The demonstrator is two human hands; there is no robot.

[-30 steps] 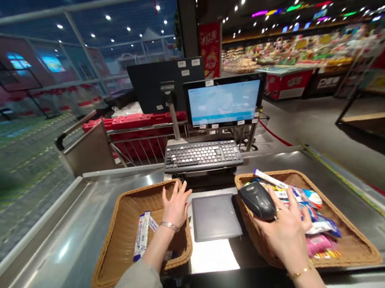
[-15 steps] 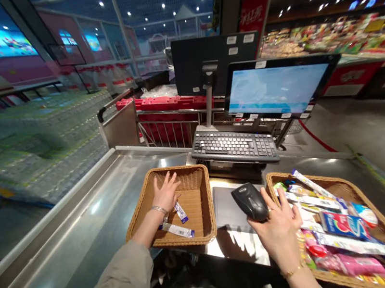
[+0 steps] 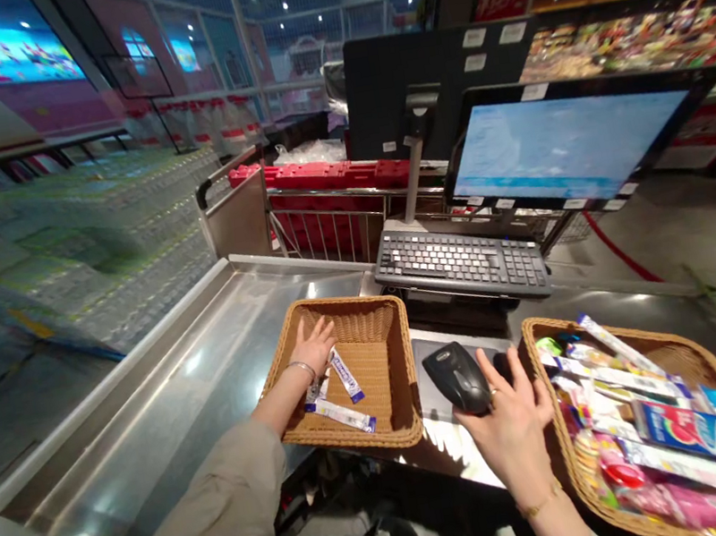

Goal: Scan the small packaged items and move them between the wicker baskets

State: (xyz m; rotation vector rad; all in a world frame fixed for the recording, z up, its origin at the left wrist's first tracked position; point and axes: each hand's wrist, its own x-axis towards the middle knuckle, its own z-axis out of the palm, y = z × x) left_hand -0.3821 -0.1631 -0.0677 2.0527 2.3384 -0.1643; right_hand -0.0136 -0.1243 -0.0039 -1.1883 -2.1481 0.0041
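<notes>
A black keyboard [image 3: 459, 264] is set on a steel checkout counter [image 3: 187, 349], and everything is placed from it here.

Left hand [image 3: 312, 348] is seen open and palm-down, fingers spread, inside a square wicker basket [image 3: 404, 387] in front of the keyboard and to its left. Nothing is pinched by it. Slim white-and-blue stick packets [image 3: 346, 376] are lying on the basket floor just beside that hand; whether they are being touched cannot be told. A thin bracelet [image 3: 302, 369] is worn on that wrist, and a loose grey-green sleeve [image 3: 212, 508] covers the arm.

Right hand [image 3: 510, 434] is closed on a black handheld barcode scanner [image 3: 458, 379] directly in front of the keyboard, with the fingers [image 3: 516, 370] partly splayed. The scanner is held just above a dark flat scanning plate [image 3: 420, 376]. A ring [image 3: 492, 392] and a gold chain bracelet [image 3: 541, 506] are worn on that hand and wrist.

A second wicker basket [image 3: 537, 348], in front of the keyboard and to its right, is heaped with colourful snack packets [image 3: 686, 429], just beside the right hand. A monitor [image 3: 562, 140] is standing behind the keyboard and to its right, and a shopping cart with a red basket [image 3: 316, 220] is parked behind it and to its left.
</notes>
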